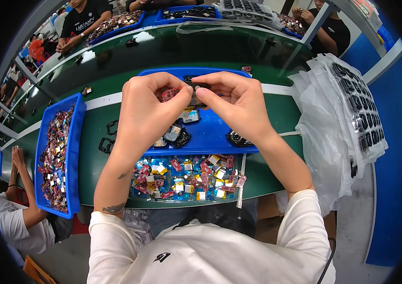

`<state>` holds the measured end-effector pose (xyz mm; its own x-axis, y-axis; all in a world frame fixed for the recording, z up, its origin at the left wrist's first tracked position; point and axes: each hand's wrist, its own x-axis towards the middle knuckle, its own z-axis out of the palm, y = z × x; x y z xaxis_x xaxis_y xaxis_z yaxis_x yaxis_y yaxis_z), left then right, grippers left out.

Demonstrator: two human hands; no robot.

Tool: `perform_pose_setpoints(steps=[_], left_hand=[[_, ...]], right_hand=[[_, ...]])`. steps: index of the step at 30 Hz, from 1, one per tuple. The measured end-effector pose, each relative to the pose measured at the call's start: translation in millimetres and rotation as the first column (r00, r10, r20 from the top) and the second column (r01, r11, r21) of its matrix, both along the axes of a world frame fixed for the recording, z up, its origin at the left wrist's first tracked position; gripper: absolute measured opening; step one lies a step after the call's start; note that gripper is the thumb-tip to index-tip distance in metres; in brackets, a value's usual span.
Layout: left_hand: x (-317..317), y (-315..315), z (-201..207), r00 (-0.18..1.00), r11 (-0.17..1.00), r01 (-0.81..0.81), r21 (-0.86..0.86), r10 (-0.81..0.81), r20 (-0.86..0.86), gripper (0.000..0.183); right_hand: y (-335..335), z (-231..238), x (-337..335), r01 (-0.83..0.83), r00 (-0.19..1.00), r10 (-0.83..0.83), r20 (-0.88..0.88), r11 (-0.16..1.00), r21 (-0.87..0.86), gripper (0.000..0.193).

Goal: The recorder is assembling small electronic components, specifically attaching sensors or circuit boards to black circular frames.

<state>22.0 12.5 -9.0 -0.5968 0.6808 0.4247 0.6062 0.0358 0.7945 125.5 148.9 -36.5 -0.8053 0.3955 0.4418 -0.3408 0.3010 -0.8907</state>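
Both my hands meet over a blue tray [215, 135]. My left hand [151, 102] has a small red circuit board [171, 93] in its curled fingers, and its thumb and fingertips press at a small black plastic casing [199, 87]. My right hand [234, 102] pinches the same casing from the other side. The fingers partly hide the casing. Below them in the tray lies a silver battery piece [190, 115]. Black casings with parts in them [180, 137] sit by my left wrist, and another black casing [238, 138] is under my right wrist.
Nearest me is a clear plastic tray [187, 200] of red boards and batteries. A blue bin [79, 142] of similar parts stands left, beside black frames [106, 144]. Stacked trays of black parts [359, 106] in plastic wrap stand right. Co-workers sit across the green belt [201, 49] and at left.
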Motion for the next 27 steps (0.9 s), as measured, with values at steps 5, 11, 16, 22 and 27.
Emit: perform_pose_setpoints(steps=[5, 11, 16, 22, 27], left_hand=[[5, 4, -4, 1.000, 1.000, -0.010, 0.015, 0.010, 0.005, 0.016], [2, 3, -4, 0.953, 0.974, 0.149, 0.168, -0.187, 0.239, 0.016], [2, 5, -4, 0.964, 0.976, 0.112, 0.188, -0.153, 0.217, 0.016], [1, 2, -2, 0.968, 0.982, 0.120, 0.145, -0.148, 0.202, 0.014], [2, 1, 0, 0.980, 0.986, 0.119, 0.117, -0.136, 0.147, 0.013]], right_hand=[[2, -1, 1, 0.032, 0.996, -0.033, -0.079, 0.999, -0.017, 0.017], [8, 6, 2, 0.101, 0.988, -0.110, -0.112, 0.991, -0.083, 0.014], [10, 7, 1, 0.067, 0.991, -0.075, -0.108, 0.995, -0.079, 0.016], [17, 7, 1, 0.072, 0.989, -0.082, -0.121, 0.994, -0.083, 0.017], [16, 12, 3, -0.007, 0.995, -0.011, -0.095, 0.982, -0.190, 0.016]])
